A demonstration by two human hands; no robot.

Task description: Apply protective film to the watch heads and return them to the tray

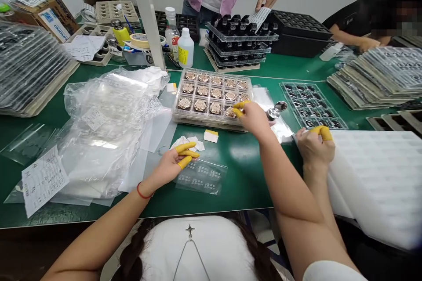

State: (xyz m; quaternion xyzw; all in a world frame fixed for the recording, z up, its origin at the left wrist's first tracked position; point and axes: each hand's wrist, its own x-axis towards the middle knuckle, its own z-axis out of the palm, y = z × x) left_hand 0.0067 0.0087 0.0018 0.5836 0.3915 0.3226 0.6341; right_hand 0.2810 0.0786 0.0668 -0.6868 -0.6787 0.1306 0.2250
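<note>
My left hand point(174, 162), with yellow finger cots, has its fingers stretched out and apart. It hovers at the upper left corner of a clear film sheet point(201, 180) with printed rows. My right hand point(253, 119) reaches to the near right corner of a clear tray point(211, 119) of rose-gold watch dials or heads point(215, 108). Its yellow-capped fingertips are closed together at a corner piece; whether they grip it is unclear. A shiny silver round piece point(276, 109) shows beside this hand's far edge; I cannot tell whether it is held.
Crumpled plastic bags point(102, 131) cover the left side. A co-worker's fist point(317, 144) rests by white foam sheeting point(379, 171) on the right. Another person holds a paper slip point(260, 18) over stacked black watch trays point(242, 37). Bottles point(185, 48) stand behind my tray.
</note>
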